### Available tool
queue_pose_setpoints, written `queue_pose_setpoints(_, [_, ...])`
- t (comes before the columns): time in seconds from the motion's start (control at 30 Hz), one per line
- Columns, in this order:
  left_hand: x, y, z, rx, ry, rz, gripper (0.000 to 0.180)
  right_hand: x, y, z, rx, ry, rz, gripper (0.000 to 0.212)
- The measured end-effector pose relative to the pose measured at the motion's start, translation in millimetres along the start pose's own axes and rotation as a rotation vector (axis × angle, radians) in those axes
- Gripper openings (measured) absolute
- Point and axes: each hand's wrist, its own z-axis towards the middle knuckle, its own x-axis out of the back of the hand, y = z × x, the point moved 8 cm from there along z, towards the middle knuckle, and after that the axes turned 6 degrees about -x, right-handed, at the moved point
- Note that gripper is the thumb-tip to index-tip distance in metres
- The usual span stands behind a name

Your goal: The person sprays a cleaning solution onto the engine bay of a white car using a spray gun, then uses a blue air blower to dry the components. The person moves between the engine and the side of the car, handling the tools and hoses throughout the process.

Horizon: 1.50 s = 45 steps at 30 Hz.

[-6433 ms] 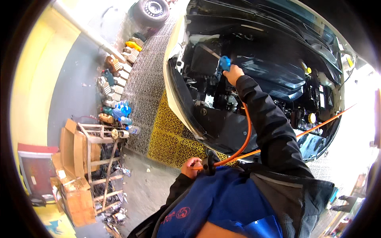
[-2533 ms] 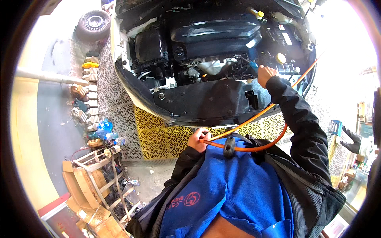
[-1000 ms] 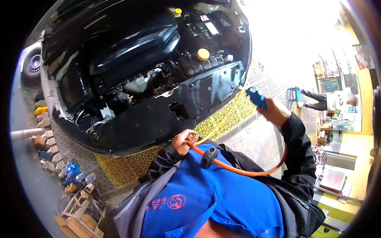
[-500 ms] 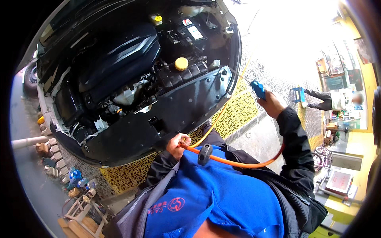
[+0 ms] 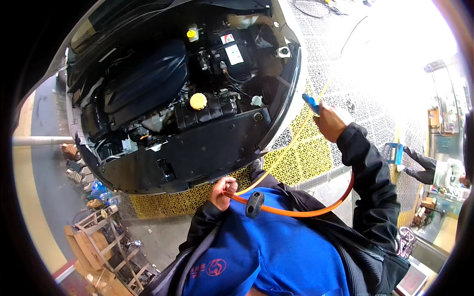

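In my right hand [image 5: 332, 122], closed around its handle, is a blue air blow gun [image 5: 311, 102], held out past the car's front corner. Its thin nozzle is hard to make out against the bright floor. My left hand [image 5: 224, 193], at my waist by the car's front edge, is closed on an orange hose [image 5: 296, 214]. That hose bows across my front toward my right sleeve and carries a black block [image 5: 255, 204]. A thinner yellow hose [image 5: 276, 160] stretches from near my left hand up past the blow gun.
The car's engine bay [image 5: 212, 135] lies uncovered, with a black engine cover [image 5: 148, 76], a yellow cap [image 5: 198, 101] and a battery [image 5: 234, 52]. Yellow floor grating [image 5: 308, 153] borders the bumper. A wooden frame [image 5: 116, 241] stands lower left. Another person [image 5: 447, 175] is far right.
My view has turned, so the engine bay appears lower and further left. My right hand with the blow gun has shifted slightly up and left in the picture. Both hands keep their holds.
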Motion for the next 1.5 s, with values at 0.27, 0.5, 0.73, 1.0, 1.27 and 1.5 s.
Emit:
queue_pose_setpoints(0.27, [-13.4, -14.2, -16.0, 0.076, 0.07, 0.173, 0.032, -0.6, 13.9, 89.0, 0.126, -0.155, -0.466, 0.023])
queue_pose_setpoints(0.5, [-21.2, 19.4, -19.1, 0.029, 0.135, -0.156, 0.027, 26.2, -38.9, 62.8, 0.257, -0.229, -0.2, 0.039])
queue_pose_setpoints(0.73, [-3.6, 21.6, -28.6, -0.04, 0.163, 0.008, 0.027, 44.5, -57.6, 60.9, 0.308, -0.069, -0.119, 0.035])
queue_pose_setpoints(1.0, [18.0, 26.7, -28.9, -0.081, 0.174, -0.133, 0.025, 60.5, -71.8, 94.9, 0.237, 0.013, -0.001, 0.045])
queue_pose_setpoints(1.27, [39.7, 2.2, -49.8, -0.091, 0.258, 0.045, 0.041, 33.2, -92.2, 129.5, 0.428, 0.058, -0.044, 0.047])
queue_pose_setpoints(1.5, [50.6, 8.2, -62.3, -0.033, 0.394, 0.165, 0.049, 56.0, -164.6, 157.7, 0.345, 0.249, 0.148, 0.036])
